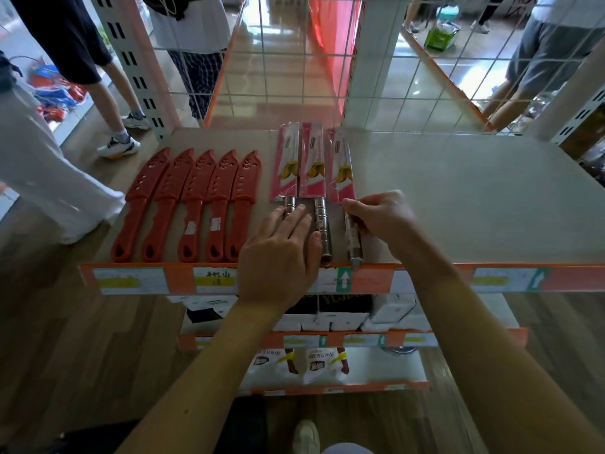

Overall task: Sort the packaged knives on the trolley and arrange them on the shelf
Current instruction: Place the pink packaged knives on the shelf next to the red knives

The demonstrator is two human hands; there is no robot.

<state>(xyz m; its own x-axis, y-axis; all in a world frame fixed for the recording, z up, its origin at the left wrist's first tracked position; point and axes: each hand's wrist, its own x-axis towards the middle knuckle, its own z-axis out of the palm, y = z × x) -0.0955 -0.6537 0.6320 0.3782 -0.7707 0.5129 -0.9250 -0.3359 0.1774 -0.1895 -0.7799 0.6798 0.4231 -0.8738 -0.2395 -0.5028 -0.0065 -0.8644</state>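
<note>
At shelf's (458, 198) front edge, right hand (383, 221) pinches knife (354, 244); open surface rightward.

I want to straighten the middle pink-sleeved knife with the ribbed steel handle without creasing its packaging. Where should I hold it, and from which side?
Probably the bare ribbed steel handle, approached from the shelf's front edge, fingers pinching across its sides. It sticks out of the pink sleeve toward you, reaching that edge, while the sleeve is hemmed in on both sides.
</note>
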